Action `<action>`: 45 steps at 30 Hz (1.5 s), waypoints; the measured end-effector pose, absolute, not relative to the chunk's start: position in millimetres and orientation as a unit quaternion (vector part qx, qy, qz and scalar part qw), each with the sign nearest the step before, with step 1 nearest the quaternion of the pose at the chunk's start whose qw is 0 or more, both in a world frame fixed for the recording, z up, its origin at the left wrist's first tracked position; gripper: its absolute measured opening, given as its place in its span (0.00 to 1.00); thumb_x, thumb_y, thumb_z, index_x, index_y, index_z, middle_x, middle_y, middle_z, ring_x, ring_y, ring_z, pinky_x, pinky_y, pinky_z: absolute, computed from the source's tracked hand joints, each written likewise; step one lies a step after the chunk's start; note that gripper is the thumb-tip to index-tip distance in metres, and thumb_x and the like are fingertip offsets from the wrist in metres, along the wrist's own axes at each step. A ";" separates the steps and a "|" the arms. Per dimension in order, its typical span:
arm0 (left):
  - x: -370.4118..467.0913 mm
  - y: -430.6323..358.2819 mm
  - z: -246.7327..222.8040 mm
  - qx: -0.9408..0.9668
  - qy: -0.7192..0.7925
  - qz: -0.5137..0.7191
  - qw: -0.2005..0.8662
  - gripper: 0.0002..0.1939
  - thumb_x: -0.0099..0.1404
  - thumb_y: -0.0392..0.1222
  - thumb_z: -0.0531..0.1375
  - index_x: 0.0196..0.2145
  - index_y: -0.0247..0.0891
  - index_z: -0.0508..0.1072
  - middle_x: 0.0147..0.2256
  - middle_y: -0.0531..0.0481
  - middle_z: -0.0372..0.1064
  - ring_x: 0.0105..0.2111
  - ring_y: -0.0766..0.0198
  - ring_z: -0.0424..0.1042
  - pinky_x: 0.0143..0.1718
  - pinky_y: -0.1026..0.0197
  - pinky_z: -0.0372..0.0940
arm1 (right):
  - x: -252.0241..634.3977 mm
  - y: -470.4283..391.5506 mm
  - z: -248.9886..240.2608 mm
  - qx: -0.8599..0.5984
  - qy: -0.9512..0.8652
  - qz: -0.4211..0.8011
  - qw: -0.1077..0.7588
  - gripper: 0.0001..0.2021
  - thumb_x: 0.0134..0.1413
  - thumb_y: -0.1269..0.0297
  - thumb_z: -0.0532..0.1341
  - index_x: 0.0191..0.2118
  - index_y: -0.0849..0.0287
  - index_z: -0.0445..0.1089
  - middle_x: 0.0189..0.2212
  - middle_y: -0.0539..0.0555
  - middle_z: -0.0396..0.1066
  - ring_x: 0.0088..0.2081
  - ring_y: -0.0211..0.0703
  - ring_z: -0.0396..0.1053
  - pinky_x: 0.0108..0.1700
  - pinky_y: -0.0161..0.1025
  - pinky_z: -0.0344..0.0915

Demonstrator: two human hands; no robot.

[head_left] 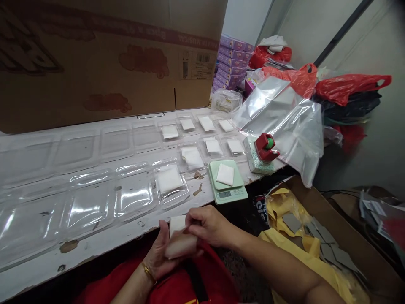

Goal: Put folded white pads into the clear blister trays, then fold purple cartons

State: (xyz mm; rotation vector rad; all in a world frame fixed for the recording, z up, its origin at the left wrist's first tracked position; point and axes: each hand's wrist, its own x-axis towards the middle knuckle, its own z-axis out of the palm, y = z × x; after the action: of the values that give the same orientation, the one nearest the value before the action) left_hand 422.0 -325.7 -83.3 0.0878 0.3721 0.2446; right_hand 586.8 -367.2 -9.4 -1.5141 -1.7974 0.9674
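Low over my lap, my left hand (pixel 160 258) cups a small stack of thin white square sheets (pixel 177 223), thumb along its side. My right hand (pixel 210 224) pinches the stack's upper right edge between thumb and fingers, where one sheet (pixel 182 245) is blurred and bent toward me. Just beyond, a pale green digital scale (pixel 238 195) carries another white square stack (pixel 225 175); its display is too small to read. Left of the scale, a similar stack (pixel 170 179) sits in a clear plastic tray (pixel 164 203), and several trays behind it also hold white stacks.
More clear trays (pixel 91 204) line the white table (pixel 28 278) leftward. A large cardboard box (pixel 104 63) stands behind. On the right are a red tape dispenser (pixel 266 147), clear plastic bags (pixel 284 114) and purple boxes (pixel 232 63); below is an open carton (pixel 319 192) with yellow wrapping.
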 end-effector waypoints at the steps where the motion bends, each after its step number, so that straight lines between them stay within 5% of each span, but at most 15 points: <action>1: 418.6 -327.3 -84.8 0.040 0.173 0.116 0.977 0.32 0.50 0.61 0.57 0.44 0.31 0.70 0.42 0.37 0.71 0.45 0.44 0.66 0.50 0.41 0.54 | 581.1 -364.9 -16.9 -0.581 -0.673 0.351 0.293 0.03 0.47 0.73 0.57 0.28 0.59 0.65 0.22 0.45 0.64 0.25 0.30 0.61 0.27 0.26 0.54; 5: 409.7 -330.6 -85.1 0.072 0.179 0.112 0.975 0.15 0.55 0.42 0.60 0.40 0.34 0.72 0.39 0.41 0.73 0.43 0.48 0.69 0.49 0.39 0.53 | 577.7 -358.7 -33.3 -0.595 -0.698 0.298 0.266 0.03 0.46 0.73 0.58 0.28 0.58 0.66 0.24 0.46 0.65 0.27 0.32 0.62 0.29 0.28 0.54; 10: 416.1 -332.1 -81.6 0.135 0.217 0.110 0.961 0.13 0.54 0.30 0.58 0.39 0.35 0.72 0.37 0.42 0.73 0.39 0.51 0.71 0.46 0.38 0.57 | 577.3 -361.8 -32.5 -0.600 -0.698 0.305 0.244 0.03 0.47 0.70 0.59 0.30 0.58 0.66 0.25 0.46 0.67 0.27 0.33 0.63 0.29 0.28 0.55; 14: 421.7 -332.6 -81.3 0.155 0.266 0.105 0.945 0.11 0.57 0.28 0.54 0.36 0.34 0.72 0.32 0.43 0.73 0.33 0.55 0.72 0.40 0.40 0.62 | 583.9 -363.8 -29.8 -0.591 -0.707 0.276 0.273 0.07 0.49 0.67 0.59 0.37 0.58 0.66 0.29 0.49 0.69 0.31 0.35 0.65 0.33 0.29 0.58; 19: 421.4 -330.2 -76.4 0.159 0.247 0.118 0.949 0.14 0.58 0.28 0.51 0.41 0.32 0.70 0.40 0.40 0.69 0.35 0.55 0.70 0.42 0.40 0.61 | 657.1 -349.6 -24.0 -0.656 -0.661 0.144 0.334 0.09 0.53 0.64 0.56 0.41 0.58 0.66 0.37 0.54 0.68 0.40 0.40 0.65 0.43 0.37 0.60; 24: 422.6 -329.3 -74.3 0.163 0.234 0.128 0.950 0.16 0.58 0.28 0.51 0.43 0.30 0.70 0.42 0.39 0.68 0.37 0.53 0.70 0.45 0.38 0.59 | 743.8 -320.4 -30.2 -0.783 -0.581 0.048 0.216 0.11 0.49 0.64 0.59 0.41 0.58 0.68 0.39 0.55 0.67 0.42 0.44 0.63 0.46 0.40 0.58; 33: 423.9 -327.7 -75.2 0.164 0.219 0.143 0.951 0.27 0.58 0.27 0.49 0.56 0.35 0.56 0.42 0.39 0.67 0.36 0.53 0.70 0.45 0.38 0.58 | 768.6 -301.6 -55.1 -0.798 -0.572 0.090 0.165 0.11 0.41 0.64 0.63 0.35 0.59 0.70 0.34 0.52 0.68 0.37 0.40 0.64 0.38 0.35 0.58; 45: 421.9 -328.9 -75.3 0.162 0.221 0.151 0.950 0.28 0.58 0.28 0.50 0.57 0.38 0.54 0.42 0.38 0.68 0.37 0.53 0.71 0.44 0.40 0.59 | 755.3 -313.0 -54.1 -0.778 -0.591 0.010 0.212 0.05 0.46 0.66 0.59 0.32 0.58 0.66 0.31 0.50 0.65 0.34 0.39 0.62 0.36 0.35 0.56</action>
State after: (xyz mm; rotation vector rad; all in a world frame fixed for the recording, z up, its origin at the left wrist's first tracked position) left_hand 421.9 -328.9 -75.3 0.3295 0.4488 0.3062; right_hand 755.3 -313.0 -54.1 -2.1599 -1.6425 0.0285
